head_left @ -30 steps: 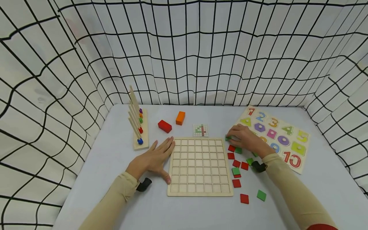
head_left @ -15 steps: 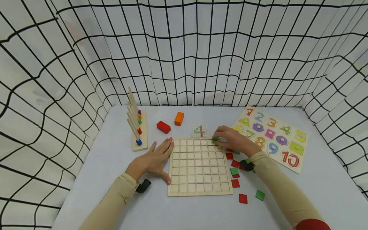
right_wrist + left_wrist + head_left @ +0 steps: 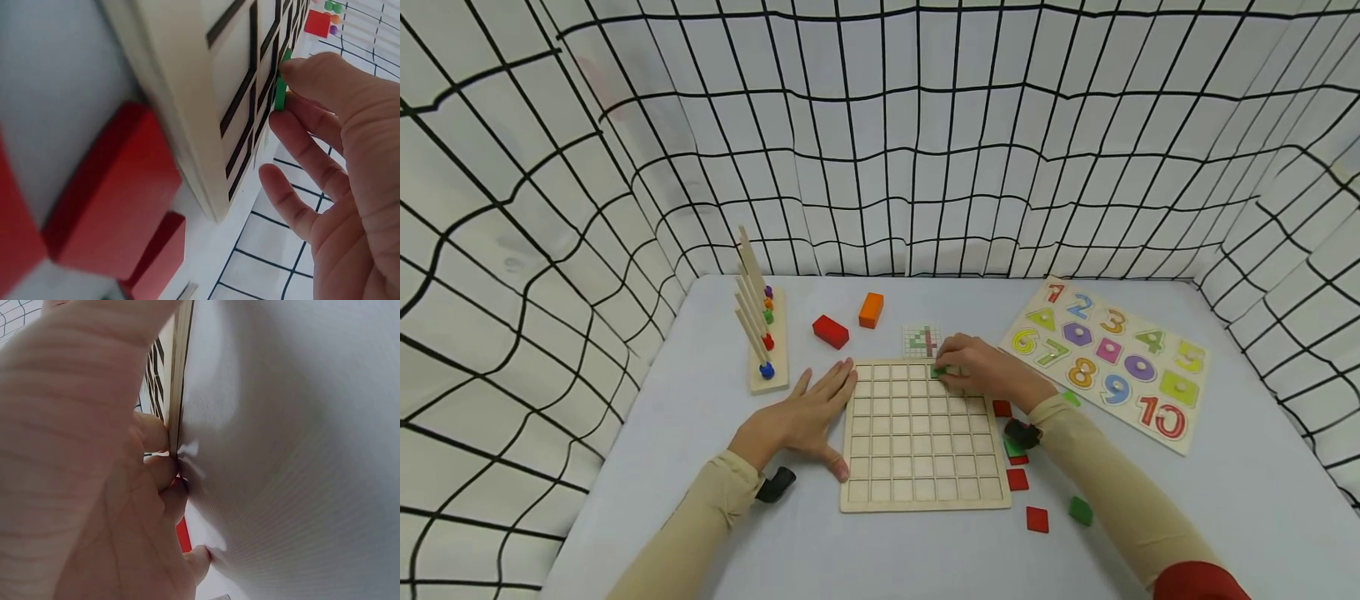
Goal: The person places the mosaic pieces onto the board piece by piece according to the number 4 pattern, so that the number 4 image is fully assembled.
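A square wooden grid board (image 3: 925,505) lies on the white table, its cells bare apart from the spot under the right hand. My left hand (image 3: 796,421) rests along the board's left edge with fingers spread and straight; in the left wrist view its fingertips touch the board's side and the table. Over the board's far row, right of its middle, my right hand (image 3: 985,368) pinches a small green tile (image 3: 281,84) between thumb and fingers. The tile is tilted on edge at a cell in the right wrist view. Behind the board sits a small pattern card (image 3: 917,340).
Loose red tiles (image 3: 1017,479) and green tiles (image 3: 1081,511) lie right of the board, some beneath the right forearm. A number puzzle (image 3: 1093,397) stands further right. At left is a peg stand (image 3: 778,333); a red block (image 3: 831,332) and orange block (image 3: 871,310) lie behind.
The right hand has moved left from the loose tiles onto the board's far row, carrying the green tile. The left hand has stayed at the board's left edge.
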A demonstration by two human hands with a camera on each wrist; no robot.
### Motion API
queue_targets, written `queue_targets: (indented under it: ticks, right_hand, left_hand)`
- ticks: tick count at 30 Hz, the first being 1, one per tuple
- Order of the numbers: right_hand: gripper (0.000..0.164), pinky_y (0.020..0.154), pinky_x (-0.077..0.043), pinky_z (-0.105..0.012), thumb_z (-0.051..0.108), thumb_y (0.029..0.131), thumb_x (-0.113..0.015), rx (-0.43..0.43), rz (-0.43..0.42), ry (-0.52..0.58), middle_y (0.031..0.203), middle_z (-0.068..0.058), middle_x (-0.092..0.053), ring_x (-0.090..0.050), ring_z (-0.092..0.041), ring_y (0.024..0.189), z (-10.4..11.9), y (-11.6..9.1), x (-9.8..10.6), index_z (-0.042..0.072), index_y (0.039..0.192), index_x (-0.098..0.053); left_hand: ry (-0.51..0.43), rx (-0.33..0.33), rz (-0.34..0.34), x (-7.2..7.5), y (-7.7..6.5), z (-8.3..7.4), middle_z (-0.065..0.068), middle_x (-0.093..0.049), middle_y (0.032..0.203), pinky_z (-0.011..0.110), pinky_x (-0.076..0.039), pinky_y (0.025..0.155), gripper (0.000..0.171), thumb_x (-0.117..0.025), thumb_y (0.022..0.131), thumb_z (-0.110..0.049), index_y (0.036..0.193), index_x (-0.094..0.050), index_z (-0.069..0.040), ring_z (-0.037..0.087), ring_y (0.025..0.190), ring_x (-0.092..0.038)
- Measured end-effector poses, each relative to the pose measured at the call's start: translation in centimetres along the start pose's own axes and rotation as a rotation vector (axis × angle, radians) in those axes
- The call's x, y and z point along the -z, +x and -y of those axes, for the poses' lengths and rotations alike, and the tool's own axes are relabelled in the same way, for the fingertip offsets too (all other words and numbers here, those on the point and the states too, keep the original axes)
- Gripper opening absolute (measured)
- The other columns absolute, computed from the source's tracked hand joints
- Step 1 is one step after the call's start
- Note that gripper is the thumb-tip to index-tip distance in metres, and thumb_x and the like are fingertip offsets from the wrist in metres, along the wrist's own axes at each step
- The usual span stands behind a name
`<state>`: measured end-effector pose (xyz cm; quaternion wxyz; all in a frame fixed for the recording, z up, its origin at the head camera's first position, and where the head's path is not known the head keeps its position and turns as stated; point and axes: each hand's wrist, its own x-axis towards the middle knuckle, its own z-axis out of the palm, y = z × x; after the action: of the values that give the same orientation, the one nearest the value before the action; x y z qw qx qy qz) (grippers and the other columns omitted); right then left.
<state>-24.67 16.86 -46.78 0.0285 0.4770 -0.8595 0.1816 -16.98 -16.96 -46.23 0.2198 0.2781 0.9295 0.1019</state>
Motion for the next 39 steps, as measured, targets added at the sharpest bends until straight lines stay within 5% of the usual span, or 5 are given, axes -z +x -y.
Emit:
queue_targets:
  ticks: [25,33,39]
  right_hand:
    - [0.009,0.087,-0.063,-0.035,0.006,0.095,-0.08,0.027,-0.018,-0.012,0.112,-0.015,-0.072,-0.069,-0.027,0.103,0.5,0.7,-0.6,0.0,0.102,-0.082]
    - [0.035,0.107,-0.059,-0.048,0.016,0.099,-0.079,-0.174,0.088,0.099,0.143,-0.019,-0.063,-0.065,-0.035,0.129,0.9,-0.4,1.5,0.004,0.131,-0.075]
    - [0.037,0.112,-0.056,-0.052,0.016,0.099,-0.078,-0.257,0.119,0.12,0.149,-0.02,-0.06,-0.062,-0.039,0.135,0.4,-1.6,2.7,0.003,0.133,-0.074]
  left_hand:
    - [-0.012,0.003,0.003,-0.2,-0.3,-0.2,0.023,0.006,0.181,0.072,-0.002,0.132,0.153,-0.092,0.068,-0.07,0.17,-0.006,0.004,0.041,0.17,0.0]
    - [0.003,-0.003,-0.001,0.2,-0.3,-0.1,0.024,0.006,0.18,0.073,-0.002,0.132,0.153,-0.092,0.068,-0.071,0.17,-0.006,0.006,0.042,0.169,0.0]
    - [-0.006,-0.001,0.003,0.2,-0.2,-0.2,0.023,0.005,0.181,0.073,-0.002,0.132,0.153,-0.092,0.068,-0.07,0.17,-0.007,0.005,0.042,0.169,0.0]
